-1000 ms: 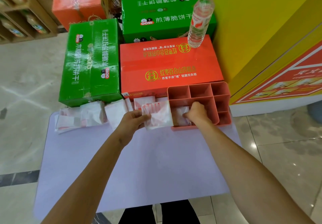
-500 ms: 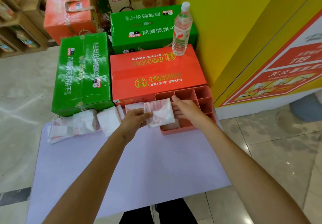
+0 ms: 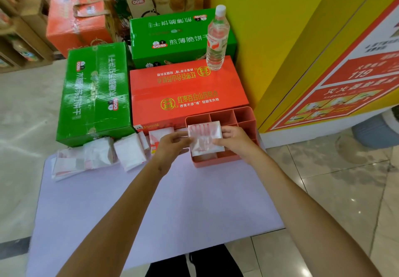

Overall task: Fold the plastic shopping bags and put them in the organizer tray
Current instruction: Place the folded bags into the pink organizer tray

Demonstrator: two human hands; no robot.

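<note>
A folded white plastic bag with red print (image 3: 204,139) is held over the large front compartment of the coral organizer tray (image 3: 244,112). My left hand (image 3: 170,145) pinches its left edge and my right hand (image 3: 234,138) grips its right edge. Another folded bag (image 3: 203,158) lies in that compartment underneath. Several more folded bags (image 3: 129,153) and flatter bags (image 3: 71,163) lie in a row along the far edge of the pale lilac table (image 3: 151,212), to the left of the tray.
Green (image 3: 95,91) and orange cartons (image 3: 185,91) stand right behind the table, a water bottle (image 3: 217,39) on the orange one. A yellow wall panel (image 3: 302,39) rises at the right. Tiled floor surrounds the table.
My left hand carried the folded bag rightward over the tray. My right hand left the compartment and took hold of the bag's right edge.
</note>
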